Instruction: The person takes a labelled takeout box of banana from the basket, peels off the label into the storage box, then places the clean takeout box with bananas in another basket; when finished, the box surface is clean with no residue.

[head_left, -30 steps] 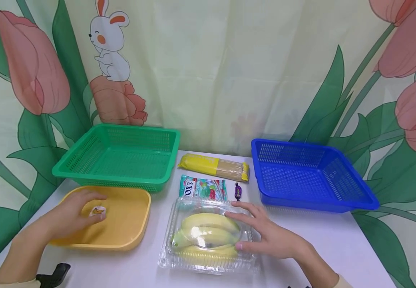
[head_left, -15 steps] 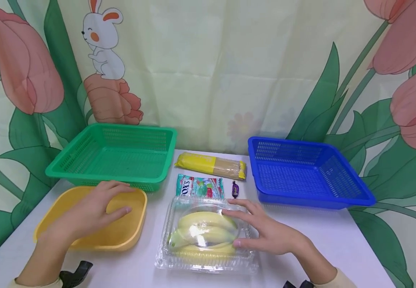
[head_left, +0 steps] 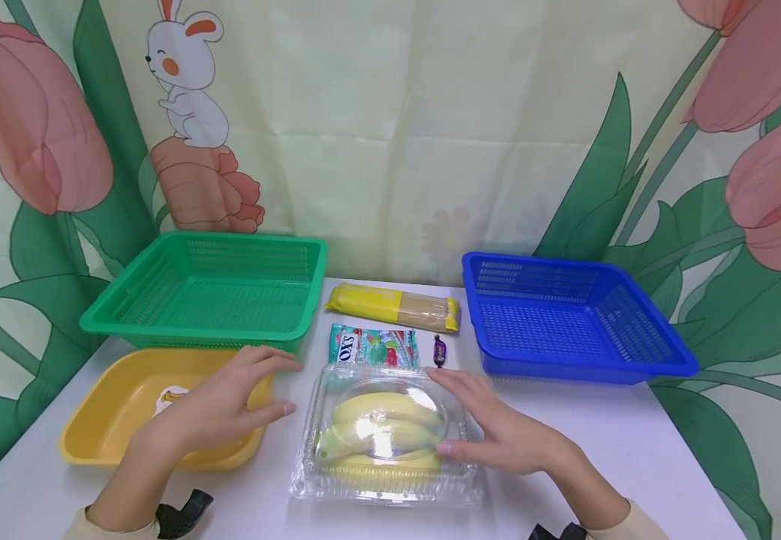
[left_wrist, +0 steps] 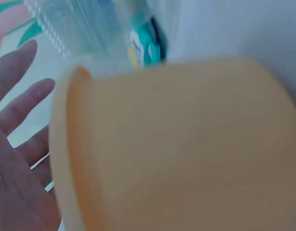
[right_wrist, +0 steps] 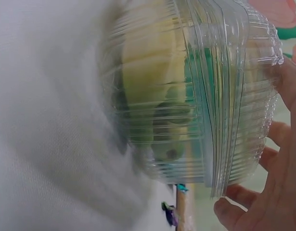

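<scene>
A clear plastic clamshell box [head_left: 386, 487] with several bananas [head_left: 376, 439] inside sits at the middle front of the table. My right hand [head_left: 498, 427] rests at its right side, fingers and thumb spread along the lid's edge. In the right wrist view those fingertips lie right at the clear box [right_wrist: 225, 96]. My left hand [head_left: 221, 405] holds nothing. It is over the right part of a yellow basin [head_left: 93, 420], fingers extended toward the box. A round white sticker with a banana picture [head_left: 169, 397] shows in the basin, partly hidden by that hand.
Behind the box lie a teal FOX'S candy bag [head_left: 373, 346], a small purple wrapped candy [head_left: 440, 351] and a yellow-and-brown noodle pack [head_left: 393, 306]. A green basket [head_left: 214, 292] stands back left, a blue basket [head_left: 566, 322] back right. A printed curtain [head_left: 363, 150] hangs behind.
My left hand has moved right across the basin toward the box, with its fingers spreading, away from the round sticker. My right hand has stayed at the box.
</scene>
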`<action>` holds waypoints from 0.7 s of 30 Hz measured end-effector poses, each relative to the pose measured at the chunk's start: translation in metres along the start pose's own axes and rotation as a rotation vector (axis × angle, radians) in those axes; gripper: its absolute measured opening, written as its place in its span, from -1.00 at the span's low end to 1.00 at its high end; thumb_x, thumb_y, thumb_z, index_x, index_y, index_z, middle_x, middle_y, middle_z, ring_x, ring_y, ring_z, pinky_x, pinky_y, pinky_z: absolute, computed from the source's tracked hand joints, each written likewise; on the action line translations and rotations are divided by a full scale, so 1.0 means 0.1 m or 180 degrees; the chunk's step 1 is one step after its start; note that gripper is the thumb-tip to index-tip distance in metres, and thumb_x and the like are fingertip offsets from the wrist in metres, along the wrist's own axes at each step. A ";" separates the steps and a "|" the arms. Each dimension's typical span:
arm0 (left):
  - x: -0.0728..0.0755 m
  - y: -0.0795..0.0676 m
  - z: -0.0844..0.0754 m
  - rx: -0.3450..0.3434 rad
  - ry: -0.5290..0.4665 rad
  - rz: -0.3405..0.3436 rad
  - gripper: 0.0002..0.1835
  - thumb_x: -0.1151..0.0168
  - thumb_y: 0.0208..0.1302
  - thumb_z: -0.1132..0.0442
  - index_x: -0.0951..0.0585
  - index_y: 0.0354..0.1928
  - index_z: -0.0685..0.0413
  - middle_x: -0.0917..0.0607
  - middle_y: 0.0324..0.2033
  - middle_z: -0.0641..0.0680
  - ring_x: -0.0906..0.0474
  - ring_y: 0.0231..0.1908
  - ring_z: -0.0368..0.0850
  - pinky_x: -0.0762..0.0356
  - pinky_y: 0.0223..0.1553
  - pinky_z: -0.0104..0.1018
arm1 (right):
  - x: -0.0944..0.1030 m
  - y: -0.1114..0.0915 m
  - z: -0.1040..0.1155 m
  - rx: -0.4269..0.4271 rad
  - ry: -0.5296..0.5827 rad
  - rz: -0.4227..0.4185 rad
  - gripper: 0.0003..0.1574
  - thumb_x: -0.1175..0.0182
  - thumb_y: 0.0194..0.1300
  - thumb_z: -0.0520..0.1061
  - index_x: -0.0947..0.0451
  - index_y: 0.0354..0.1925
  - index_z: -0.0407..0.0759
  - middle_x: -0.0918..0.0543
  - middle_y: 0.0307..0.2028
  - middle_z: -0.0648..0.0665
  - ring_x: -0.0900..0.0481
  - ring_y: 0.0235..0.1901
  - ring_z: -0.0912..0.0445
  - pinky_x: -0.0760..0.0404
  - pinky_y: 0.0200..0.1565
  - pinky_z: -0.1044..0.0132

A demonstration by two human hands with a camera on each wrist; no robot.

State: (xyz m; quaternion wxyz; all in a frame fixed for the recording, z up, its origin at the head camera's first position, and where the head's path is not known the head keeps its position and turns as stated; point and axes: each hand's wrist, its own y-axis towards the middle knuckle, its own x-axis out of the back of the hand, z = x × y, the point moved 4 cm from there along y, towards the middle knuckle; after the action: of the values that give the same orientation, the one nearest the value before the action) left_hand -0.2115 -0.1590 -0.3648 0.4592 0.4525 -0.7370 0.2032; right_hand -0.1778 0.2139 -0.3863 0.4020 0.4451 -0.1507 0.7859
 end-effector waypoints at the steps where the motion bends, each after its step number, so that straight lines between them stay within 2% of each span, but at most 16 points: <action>1: -0.02 0.01 -0.03 -0.0030 -0.0027 0.0027 -0.43 -0.37 0.32 -0.18 -0.58 0.30 -0.20 -0.51 0.28 -0.04 -0.40 0.32 0.03 -0.54 0.24 0.12 | 0.00 0.00 0.00 -0.0030 0.0010 -0.0009 0.09 -0.29 0.40 0.25 0.08 0.65 0.24 -0.06 0.57 0.09 -0.08 0.54 -0.02 -0.35 0.32 -0.35; 5: -0.10 0.04 -0.10 -0.0121 -0.0105 0.0144 -0.35 -0.30 0.30 -0.32 -0.54 0.34 -0.26 -0.49 0.31 -0.09 -0.39 0.34 0.00 -0.50 0.28 0.12 | -0.01 -0.01 -0.01 -0.0015 -0.0008 -0.0044 0.07 -0.29 0.41 0.21 0.07 0.65 0.21 -0.02 0.58 0.06 -0.08 0.54 -0.03 -0.38 0.30 -0.32; 10: -0.15 0.04 -0.14 -0.0072 -0.0274 0.0183 -0.31 -0.27 0.33 -0.31 -0.46 0.42 -0.27 -0.44 0.39 -0.09 -0.37 0.39 0.05 -0.44 0.31 0.21 | -0.02 -0.04 -0.04 -0.0051 0.0001 -0.0105 0.11 -0.31 0.40 0.19 0.10 0.65 0.17 -0.01 0.58 0.03 -0.07 0.55 -0.08 -0.34 0.32 -0.36; 16: -0.19 0.00 -0.14 0.0004 -0.0565 0.0280 -0.33 -0.26 0.34 -0.31 -0.42 0.44 -0.38 -0.38 0.44 -0.21 -0.23 0.50 -0.03 -0.35 0.38 0.20 | -0.02 -0.05 -0.04 -0.0028 0.0008 -0.0175 0.14 -0.33 0.38 0.16 0.10 0.65 0.11 0.00 0.59 0.02 -0.06 0.55 -0.10 -0.31 0.33 -0.38; 21: -0.22 0.01 -0.18 -0.0132 -0.0706 0.0375 -0.23 -0.32 0.26 -0.34 -0.39 0.48 -0.38 -0.33 0.47 -0.20 -0.20 0.50 -0.05 -0.38 0.37 0.19 | -0.02 -0.06 -0.06 0.0081 -0.0013 -0.0195 0.11 -0.34 0.38 0.10 0.06 0.64 0.03 0.03 0.60 -0.05 -0.04 0.55 -0.12 -0.34 0.28 -0.40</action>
State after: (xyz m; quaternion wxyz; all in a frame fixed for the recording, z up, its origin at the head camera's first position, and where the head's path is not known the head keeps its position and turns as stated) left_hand -0.1998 -0.1353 -0.3751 0.3713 0.4185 -0.8126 0.1632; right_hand -0.1757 0.2202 -0.3916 0.4199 0.4562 -0.1278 0.7741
